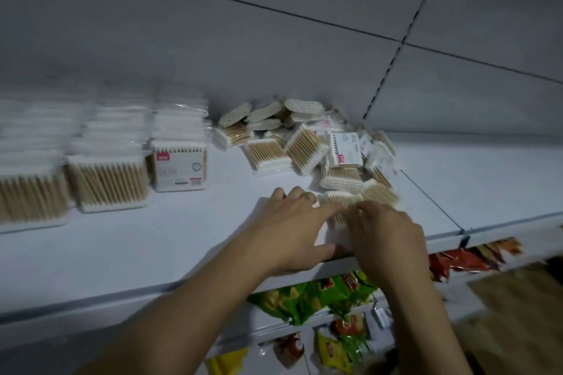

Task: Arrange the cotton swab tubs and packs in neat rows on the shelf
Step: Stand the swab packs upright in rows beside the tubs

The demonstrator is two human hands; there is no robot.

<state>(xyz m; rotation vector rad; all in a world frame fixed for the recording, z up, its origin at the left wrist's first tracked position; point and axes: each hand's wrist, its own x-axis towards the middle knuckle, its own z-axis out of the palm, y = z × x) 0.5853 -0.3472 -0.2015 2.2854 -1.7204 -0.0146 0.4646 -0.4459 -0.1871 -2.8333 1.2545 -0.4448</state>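
A white shelf [158, 240] carries cotton swab packs. Stacked packs stand in rows at the left [106, 183], the nearest showing wooden sticks with white tips. A loose heap of packs [304, 143] lies at the back middle and right. Near the front edge both hands hold one clear pack of swabs [341, 210]. My left hand [292, 231] grips its left side, thumb along the front edge. My right hand [387, 237] covers its right side with fingers curled over it. Most of that pack is hidden under the hands.
A grey back panel rises behind the shelf. A seam [432, 204] divides this shelf from the one to the right. Below the front edge, green [307, 298], red [463, 262] and yellow [332, 353] snack bags fill lower shelves. A brown cardboard surface [518, 313] sits lower right.
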